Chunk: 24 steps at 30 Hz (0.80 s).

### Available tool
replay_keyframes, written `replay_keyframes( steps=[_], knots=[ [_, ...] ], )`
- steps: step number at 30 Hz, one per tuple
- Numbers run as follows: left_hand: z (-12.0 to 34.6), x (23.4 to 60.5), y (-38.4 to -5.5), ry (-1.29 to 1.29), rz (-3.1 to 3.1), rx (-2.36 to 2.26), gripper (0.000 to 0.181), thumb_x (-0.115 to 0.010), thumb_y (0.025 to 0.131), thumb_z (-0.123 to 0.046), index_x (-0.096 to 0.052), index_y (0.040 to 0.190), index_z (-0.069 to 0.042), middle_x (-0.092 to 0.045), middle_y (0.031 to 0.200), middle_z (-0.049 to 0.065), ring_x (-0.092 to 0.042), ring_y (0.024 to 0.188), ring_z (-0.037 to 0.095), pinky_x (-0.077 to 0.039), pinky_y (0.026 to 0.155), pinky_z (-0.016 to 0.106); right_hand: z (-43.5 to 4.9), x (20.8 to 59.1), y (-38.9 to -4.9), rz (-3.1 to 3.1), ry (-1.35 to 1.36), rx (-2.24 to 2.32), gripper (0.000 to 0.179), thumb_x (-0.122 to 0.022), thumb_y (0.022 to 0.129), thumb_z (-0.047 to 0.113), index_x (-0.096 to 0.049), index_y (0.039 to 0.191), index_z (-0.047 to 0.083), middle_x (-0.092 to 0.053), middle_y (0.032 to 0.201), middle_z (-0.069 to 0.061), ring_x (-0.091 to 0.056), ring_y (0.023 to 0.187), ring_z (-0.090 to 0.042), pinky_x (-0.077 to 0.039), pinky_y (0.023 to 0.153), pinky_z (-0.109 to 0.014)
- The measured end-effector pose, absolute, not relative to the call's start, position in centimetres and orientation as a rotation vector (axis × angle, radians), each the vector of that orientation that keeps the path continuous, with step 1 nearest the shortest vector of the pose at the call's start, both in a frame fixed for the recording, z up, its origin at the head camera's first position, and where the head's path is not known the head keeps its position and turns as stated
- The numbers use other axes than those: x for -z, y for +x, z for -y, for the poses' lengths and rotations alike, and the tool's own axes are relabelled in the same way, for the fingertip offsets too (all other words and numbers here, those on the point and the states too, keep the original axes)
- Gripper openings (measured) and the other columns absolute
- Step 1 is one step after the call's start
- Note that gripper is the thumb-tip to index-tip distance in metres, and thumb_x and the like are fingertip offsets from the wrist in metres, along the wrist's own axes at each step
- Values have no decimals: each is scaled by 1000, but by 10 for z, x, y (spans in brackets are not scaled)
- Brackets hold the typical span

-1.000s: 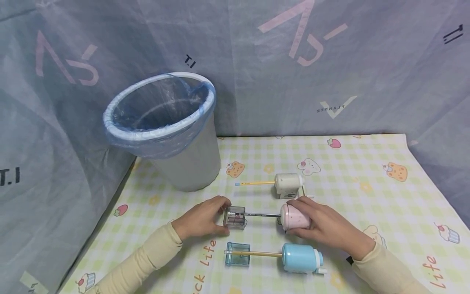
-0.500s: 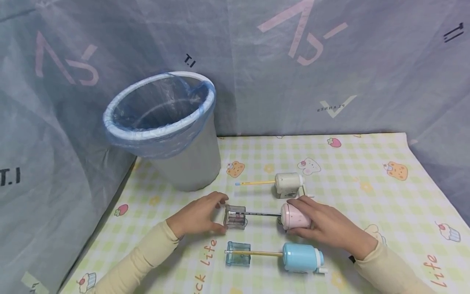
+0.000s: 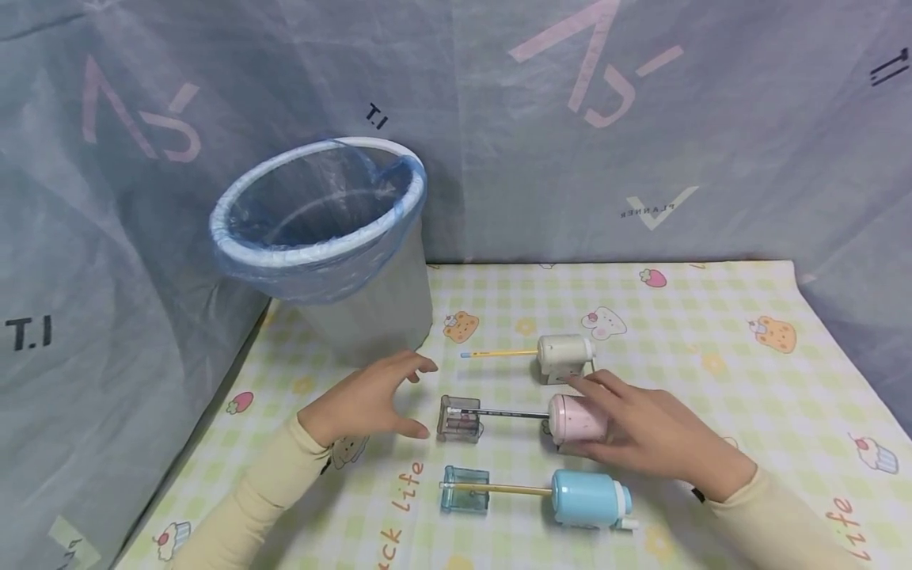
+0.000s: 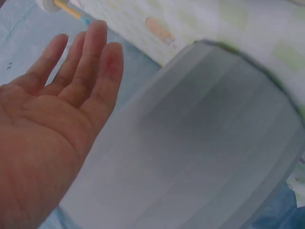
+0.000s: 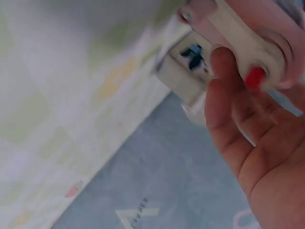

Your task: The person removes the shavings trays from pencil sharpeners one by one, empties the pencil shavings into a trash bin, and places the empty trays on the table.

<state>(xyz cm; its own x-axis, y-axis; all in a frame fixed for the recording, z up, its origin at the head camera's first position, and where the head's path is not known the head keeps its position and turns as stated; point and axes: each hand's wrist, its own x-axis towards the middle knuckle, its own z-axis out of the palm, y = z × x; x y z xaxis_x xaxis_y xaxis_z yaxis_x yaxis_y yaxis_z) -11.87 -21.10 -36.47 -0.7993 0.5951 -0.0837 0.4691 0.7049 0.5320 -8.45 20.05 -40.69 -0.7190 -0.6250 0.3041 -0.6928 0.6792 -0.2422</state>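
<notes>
A pink crank pencil sharpener (image 3: 574, 419) lies in the middle of the cloth, a black pencil (image 3: 509, 413) running out of it to the left. The pencil's end overlaps a smoky clear drawer (image 3: 459, 429). My left hand (image 3: 363, 405) hovers left of that drawer, apart from it, thumb and fingers spread with nothing between them. Around the right end of the pink sharpener, my right hand (image 3: 644, 427) has its fingers loosely spread. In the right wrist view its fingertips (image 5: 224, 59) are beside the sharpener's white crank (image 5: 243, 36), not curled round it.
Behind sits a beige sharpener (image 3: 563, 352) with a yellow pencil (image 3: 499, 354). In front is a blue sharpener (image 3: 587, 497) whose pencil (image 3: 516, 490) crosses a clear blue drawer (image 3: 466, 500). A bag-lined bin (image 3: 385, 309) stands at the back left.
My left hand has drawn away from the smoky drawer, left and slightly back. My right hand has loosened from the pink sharpener, its fingers spreading wider.
</notes>
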Motion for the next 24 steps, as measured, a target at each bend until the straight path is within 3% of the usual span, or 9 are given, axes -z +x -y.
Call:
replay_keyframes(
  steps=[5,8,12,15,19,24],
  knots=[
    [215,357,-119,860,-2701,-762,72,-91,86,-42,-60,145,-15,-61,139,0,-63,122,23,-55,99,46,-213,387,-96,2625,996,-484,79,-84,89,50,-57,151,9,-63,138,-8,-71,92,-18,-61,71,-42],
    [216,355,-119,862,-2722,-760,68,-87,90,-45,-60,144,-15,-62,137,-1,-63,121,21,-55,98,45,-220,376,-104,2637,921,-503,79,-84,91,48,-55,153,11,-60,144,-9,-71,92,-20,-61,72,-48],
    [216,353,-120,872,-2730,-763,65,-84,93,-47,-60,145,-15,-61,138,-1,-63,121,20,-55,99,44,-226,369,-115,2722,836,-613,76,-81,96,42,-48,159,15,-54,149,-5,-70,98,-17,-58,69,-43],
    [215,352,-121,880,-2735,-771,64,-82,95,-46,-60,145,-14,-61,138,0,-63,122,21,-55,98,44,-228,371,-126,2810,762,-721,79,-76,100,44,-39,165,21,-50,154,-3,-68,115,-25,-57,75,-45],
    [215,350,-122,888,-2738,-761,61,-81,96,-45,-60,145,-14,-62,139,0,-64,121,21,-56,97,44,-230,383,-140,2908,729,-791,84,-70,103,48,-26,170,26,-41,163,-6,-69,113,-26,-57,81,-46],
    [215,350,-123,886,-2729,-744,60,-79,98,-45,-60,145,-14,-62,140,1,-64,121,20,-56,96,43,-231,399,-153,2989,794,-823,89,-68,104,51,-17,172,26,-27,171,-10,-69,112,-28,-55,78,-43]
  ],
)
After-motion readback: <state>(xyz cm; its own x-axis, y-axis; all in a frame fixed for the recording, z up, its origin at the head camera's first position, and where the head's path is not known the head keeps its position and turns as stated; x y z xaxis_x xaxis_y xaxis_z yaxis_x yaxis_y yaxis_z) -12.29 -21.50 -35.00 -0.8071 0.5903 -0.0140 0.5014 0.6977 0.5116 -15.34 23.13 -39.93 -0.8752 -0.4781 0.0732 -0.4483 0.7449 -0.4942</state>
